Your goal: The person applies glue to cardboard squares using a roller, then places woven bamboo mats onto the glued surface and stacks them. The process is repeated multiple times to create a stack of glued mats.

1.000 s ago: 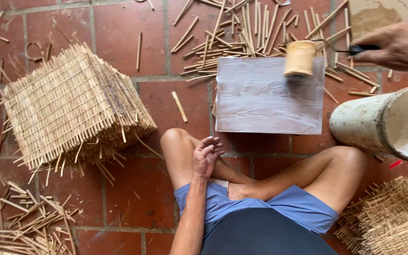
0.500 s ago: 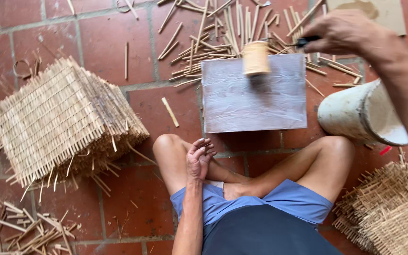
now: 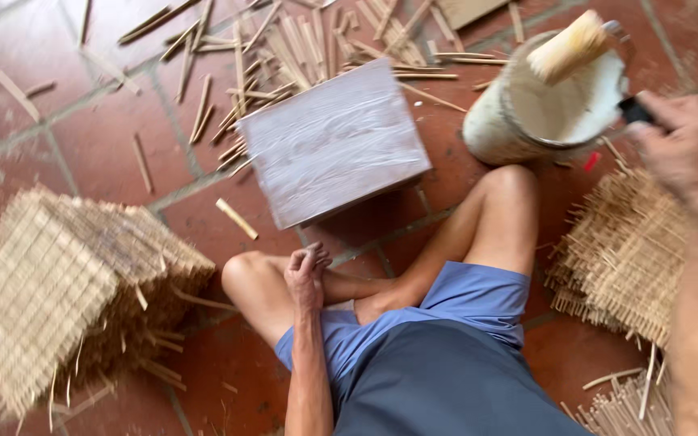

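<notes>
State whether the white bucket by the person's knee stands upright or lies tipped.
Tipped: the white bucket lies on its side on the tiled floor, its open mouth facing the right hand, which holds a brush at the mouth.

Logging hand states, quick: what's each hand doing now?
Left hand: loosely curled, holding nothing, resting on the knee.
Right hand: closed on the brush handle.
</notes>
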A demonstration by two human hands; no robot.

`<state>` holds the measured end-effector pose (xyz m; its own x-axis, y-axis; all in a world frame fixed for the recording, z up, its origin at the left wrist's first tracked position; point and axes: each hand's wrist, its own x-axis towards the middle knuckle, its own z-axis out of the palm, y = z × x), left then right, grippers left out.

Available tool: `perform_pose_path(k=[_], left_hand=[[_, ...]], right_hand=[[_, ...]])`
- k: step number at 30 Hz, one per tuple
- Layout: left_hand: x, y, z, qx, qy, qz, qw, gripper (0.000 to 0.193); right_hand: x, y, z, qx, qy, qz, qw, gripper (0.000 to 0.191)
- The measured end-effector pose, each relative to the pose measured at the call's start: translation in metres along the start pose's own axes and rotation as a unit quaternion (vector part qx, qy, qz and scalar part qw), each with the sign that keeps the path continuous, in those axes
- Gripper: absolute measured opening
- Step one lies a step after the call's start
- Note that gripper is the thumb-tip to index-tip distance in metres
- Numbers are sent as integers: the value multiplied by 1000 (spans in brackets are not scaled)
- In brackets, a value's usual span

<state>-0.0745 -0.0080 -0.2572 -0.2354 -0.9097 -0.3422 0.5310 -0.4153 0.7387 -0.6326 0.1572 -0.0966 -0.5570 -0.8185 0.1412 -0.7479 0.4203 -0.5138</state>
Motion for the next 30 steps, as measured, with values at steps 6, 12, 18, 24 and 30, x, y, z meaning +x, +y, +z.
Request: perform_pose_path(k=[6, 12, 18, 24, 30], left_hand=[[-33, -49, 65, 278, -126, -61, 950, 19], [-90, -105, 186, 376, -349, -145, 846, 30], [-134, -183, 296, 508, -521, 22, 685, 34], [-142, -267, 359, 509, -516, 58, 687, 38], [-146, -304, 380, 526, -480, 18, 702, 44]], right_hand=[[-77, -34, 48, -84, 79, 11, 993, 41], [-139, -41, 25, -65, 169, 13, 983, 36], [-252, 76, -57, 97, 316, 216, 919, 39], [-354, 175, -95, -17, 335, 403, 852, 30], [-353, 183, -92, -23, 270, 453, 849, 32]])
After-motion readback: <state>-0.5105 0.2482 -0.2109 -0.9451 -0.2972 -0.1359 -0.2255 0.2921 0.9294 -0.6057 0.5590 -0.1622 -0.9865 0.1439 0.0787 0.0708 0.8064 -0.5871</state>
